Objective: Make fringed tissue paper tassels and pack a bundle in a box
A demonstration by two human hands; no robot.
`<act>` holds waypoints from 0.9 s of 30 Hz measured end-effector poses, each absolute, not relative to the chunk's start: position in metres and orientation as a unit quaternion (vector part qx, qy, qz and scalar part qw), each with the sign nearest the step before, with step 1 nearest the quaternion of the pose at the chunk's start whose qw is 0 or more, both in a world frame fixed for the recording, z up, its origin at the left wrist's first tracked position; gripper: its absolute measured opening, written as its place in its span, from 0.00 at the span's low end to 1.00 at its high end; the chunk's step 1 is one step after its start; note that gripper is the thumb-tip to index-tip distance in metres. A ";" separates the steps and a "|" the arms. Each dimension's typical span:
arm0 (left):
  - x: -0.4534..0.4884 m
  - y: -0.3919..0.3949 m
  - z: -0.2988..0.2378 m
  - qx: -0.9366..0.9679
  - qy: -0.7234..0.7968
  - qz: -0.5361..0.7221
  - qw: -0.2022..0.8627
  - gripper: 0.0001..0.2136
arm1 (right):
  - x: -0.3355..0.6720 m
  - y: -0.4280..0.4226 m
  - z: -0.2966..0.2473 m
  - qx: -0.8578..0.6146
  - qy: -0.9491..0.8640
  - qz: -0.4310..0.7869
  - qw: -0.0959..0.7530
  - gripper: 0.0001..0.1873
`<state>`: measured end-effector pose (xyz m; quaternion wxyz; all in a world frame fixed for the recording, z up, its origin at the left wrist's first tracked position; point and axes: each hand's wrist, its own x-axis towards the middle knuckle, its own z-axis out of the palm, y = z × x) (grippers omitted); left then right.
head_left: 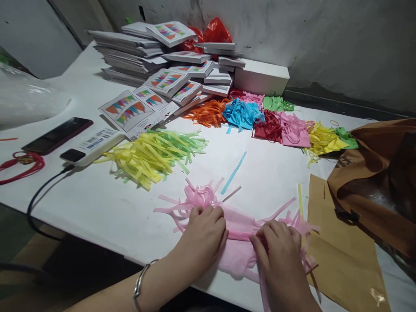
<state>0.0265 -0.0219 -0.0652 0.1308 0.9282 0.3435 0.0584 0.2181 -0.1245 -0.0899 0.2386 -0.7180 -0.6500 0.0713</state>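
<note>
Pink tissue paper (238, 216) with fringed, cut strips at both ends lies near the table's front edge. A darker folded band runs across its middle. My left hand (205, 229) presses on the paper's left part with curled fingers, beside a bunched knot of pink strips. At the right end of the band, my right hand (276, 247) pinches the pink paper between thumb and fingers. Loose strips spread out past both hands. Behind the paper lie a thin blue strip (234, 172) and a yellow and green fringed tissue bundle (146, 156).
Colourful tissue bundles (243, 113) line the back, beside stacked printed boxes (169, 81) and a white box (261, 78). A phone (58, 135) and a cabled white power bank (92, 146) lie left. Brown paper (344, 251) and a brown bag (373, 173) are at right.
</note>
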 end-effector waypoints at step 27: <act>0.022 -0.016 -0.081 0.946 0.249 0.134 0.161 0.06 | 0.211 -0.120 -0.084 -0.599 -0.745 0.072 0.286 0.13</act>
